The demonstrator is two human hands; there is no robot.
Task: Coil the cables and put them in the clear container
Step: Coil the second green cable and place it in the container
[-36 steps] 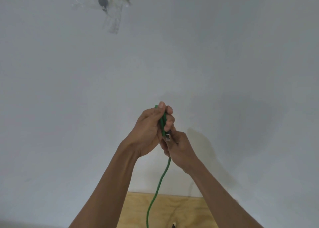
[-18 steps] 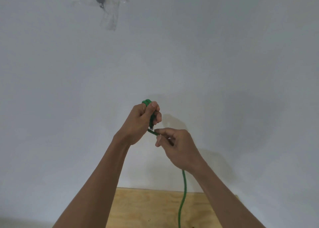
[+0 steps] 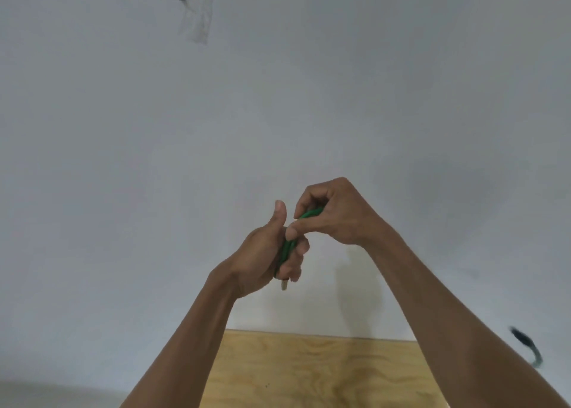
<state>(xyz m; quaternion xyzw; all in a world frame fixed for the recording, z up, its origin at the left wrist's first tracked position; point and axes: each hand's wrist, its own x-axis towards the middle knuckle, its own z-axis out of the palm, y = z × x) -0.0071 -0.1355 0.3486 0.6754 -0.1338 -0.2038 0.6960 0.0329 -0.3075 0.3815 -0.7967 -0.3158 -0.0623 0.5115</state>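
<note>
I hold a green cable (image 3: 286, 248) up in front of a pale wall. My left hand (image 3: 262, 261) grips a bundle of its loops, thumb pointing up, with a light plug end (image 3: 284, 285) sticking out below the fist. My right hand (image 3: 332, 214) is above and to the right, its fingers pinching the cable's top bend against the left hand. The cable's blurred dark tail end (image 3: 525, 347) swings free at the far right. The clear container is not in view.
A light wooden table top (image 3: 309, 373) shows at the bottom edge below my arms. High on the wall a dark object under clear tape (image 3: 197, 9) is stuck. The rest is bare grey wall.
My right hand rose from below the left hand to above it, carrying the cable over the bundle. The strand hanging down the middle is gone; the tail now whips at the right.
</note>
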